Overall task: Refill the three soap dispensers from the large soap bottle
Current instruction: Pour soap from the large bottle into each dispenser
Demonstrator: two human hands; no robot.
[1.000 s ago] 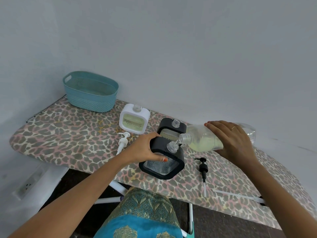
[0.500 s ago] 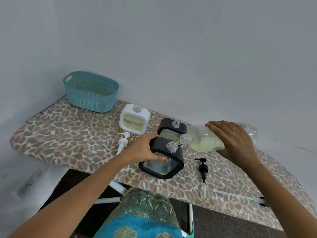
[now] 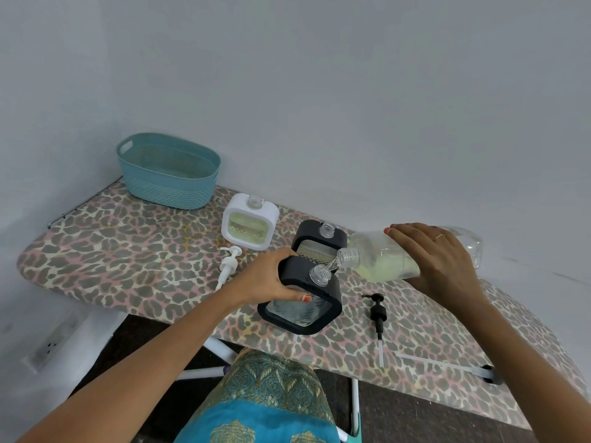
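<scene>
Near black dispenser, tilted at the near edge of the worktop, clasped round its frame by left grip. Large soap bottle, almost level, mouth just above the dispenser's open neck, grasped round its body by right grip. Handles, by appearance, as light, thin clear plastic: yielding, possibly slick; best taken mid-body. Shows no legible label or writing.

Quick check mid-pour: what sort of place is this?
Probably a home laundry or utility corner: the work surface is an ironing board with leopard-print cover, a teal basket sits on it against a plain wall.
</scene>
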